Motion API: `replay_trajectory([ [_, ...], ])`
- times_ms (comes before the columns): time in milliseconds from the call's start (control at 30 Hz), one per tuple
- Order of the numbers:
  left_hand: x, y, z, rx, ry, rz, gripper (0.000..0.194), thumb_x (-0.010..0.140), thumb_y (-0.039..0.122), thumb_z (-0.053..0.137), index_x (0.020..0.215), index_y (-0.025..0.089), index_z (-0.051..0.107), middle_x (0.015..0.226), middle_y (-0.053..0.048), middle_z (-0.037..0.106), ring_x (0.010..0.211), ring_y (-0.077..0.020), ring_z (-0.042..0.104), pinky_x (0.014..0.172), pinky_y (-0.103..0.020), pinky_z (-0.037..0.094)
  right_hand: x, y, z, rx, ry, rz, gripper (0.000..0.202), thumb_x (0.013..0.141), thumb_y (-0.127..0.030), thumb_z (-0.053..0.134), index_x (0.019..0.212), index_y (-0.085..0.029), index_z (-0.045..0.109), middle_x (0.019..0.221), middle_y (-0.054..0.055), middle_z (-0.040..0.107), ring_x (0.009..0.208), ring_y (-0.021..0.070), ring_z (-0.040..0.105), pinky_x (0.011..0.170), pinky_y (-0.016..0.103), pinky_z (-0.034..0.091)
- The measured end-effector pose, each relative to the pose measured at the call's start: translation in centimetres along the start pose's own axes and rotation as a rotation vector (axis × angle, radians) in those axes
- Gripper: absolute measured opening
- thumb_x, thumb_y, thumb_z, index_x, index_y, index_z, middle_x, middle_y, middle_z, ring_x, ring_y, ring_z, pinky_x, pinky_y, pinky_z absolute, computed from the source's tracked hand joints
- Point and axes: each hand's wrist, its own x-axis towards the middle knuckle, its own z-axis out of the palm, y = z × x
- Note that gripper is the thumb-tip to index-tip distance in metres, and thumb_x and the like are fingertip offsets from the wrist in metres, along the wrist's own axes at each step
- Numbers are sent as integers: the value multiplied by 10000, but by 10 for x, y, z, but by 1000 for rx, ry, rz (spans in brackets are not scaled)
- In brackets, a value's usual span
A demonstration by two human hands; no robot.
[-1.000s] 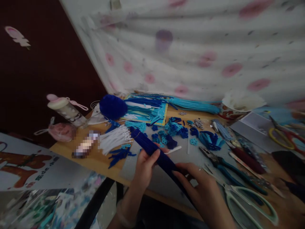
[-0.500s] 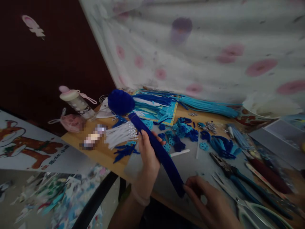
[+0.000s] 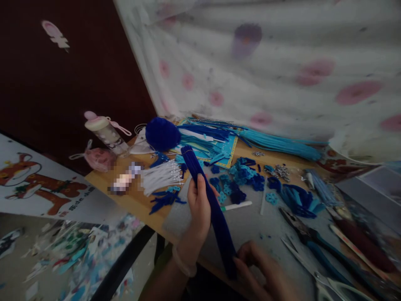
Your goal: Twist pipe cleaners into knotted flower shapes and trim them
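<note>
My left hand (image 3: 199,209) is closed around the upper half of a long bundle of dark blue pipe cleaners (image 3: 219,223), which slants down toward me. At the bundle's lower end, the thumb and forefinger of my right hand (image 3: 258,267) pinch its edge. Beyond the bundle lie blue fuzzy flowers (image 3: 237,196) and a white pen (image 3: 237,205). White stems with pearly tips (image 3: 163,175) lie left of my left hand, near dark blue leaf-like pieces (image 3: 164,201).
Pliers (image 3: 308,234) and scissors (image 3: 316,274) lie on the right. Light blue stems (image 3: 278,142) and a dark blue fluffy ball (image 3: 163,133) are at the back. A bottle (image 3: 106,133) stands at the left, and scraps (image 3: 94,255) cover the floor.
The bundle's lower end has swung left and toward me, so it hangs steeper. My right hand has moved down with it, still pinching the end. The view has shifted slightly.
</note>
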Motion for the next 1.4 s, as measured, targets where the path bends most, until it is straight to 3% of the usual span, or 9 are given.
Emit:
replay_trajectory([
  [100,3,-1,-2,4,26,42,434,870,647,605,788,221,579,538,53,535,453,-116,515,472,-231,430,4,5,-1,13,0,-29,158,1013,-334,491,1057,-249,617,701,-31,688,629,153,674,627,221,521],
  [267,4,-2,-1,12,26,77,413,877,633,599,820,228,544,530,66,548,421,-110,487,436,-223,405,8,12,-8,-181,-41,-122,201,1021,-237,471,908,-250,637,782,0,736,700,157,729,640,221,533],
  [500,7,5,1,132,-36,210,368,919,576,567,863,214,535,555,51,592,484,-124,579,466,-215,424,7,12,-10,-526,-5,-369,183,927,-118,487,908,-230,632,772,43,735,684,199,733,604,264,527],
  [800,14,19,5,156,-30,237,400,912,604,564,818,216,536,570,40,609,459,-111,540,452,-216,396,0,26,-1,-534,32,-300,320,914,-81,430,1081,-234,656,670,7,752,536,189,738,472,233,492],
  [967,27,20,13,92,-17,215,423,893,623,579,812,207,562,556,47,581,466,-107,534,463,-213,402,-12,18,-20,-343,108,-177,312,1017,-213,388,1020,-255,697,819,49,791,724,200,783,644,247,598],
  [1100,10,13,27,60,-132,82,421,883,629,582,832,213,557,560,48,579,444,-110,533,444,-216,406,-4,6,-26,-234,242,-74,304,1018,-383,493,1215,-236,671,1133,93,795,1004,237,781,807,279,637],
  [1200,-8,6,31,70,-154,2,438,899,656,523,887,219,561,616,22,622,505,-140,588,490,-241,467,6,0,-16,-112,204,-21,337,993,-418,542,1222,-200,659,1039,98,815,899,226,802,723,237,643],
  [1300,-7,7,12,345,-219,121,473,975,608,366,951,209,618,787,-59,716,673,-189,674,601,-291,533,8,1,-8,-13,182,-6,319,1013,-407,495,1149,-190,686,990,95,814,821,207,798,682,208,628],
  [1400,16,20,-34,641,-198,278,477,978,552,354,903,205,672,932,-100,744,796,-221,699,726,-333,562,5,4,-9,28,263,53,343,1017,-433,489,1139,-183,689,938,86,808,748,194,780,627,192,613],
])
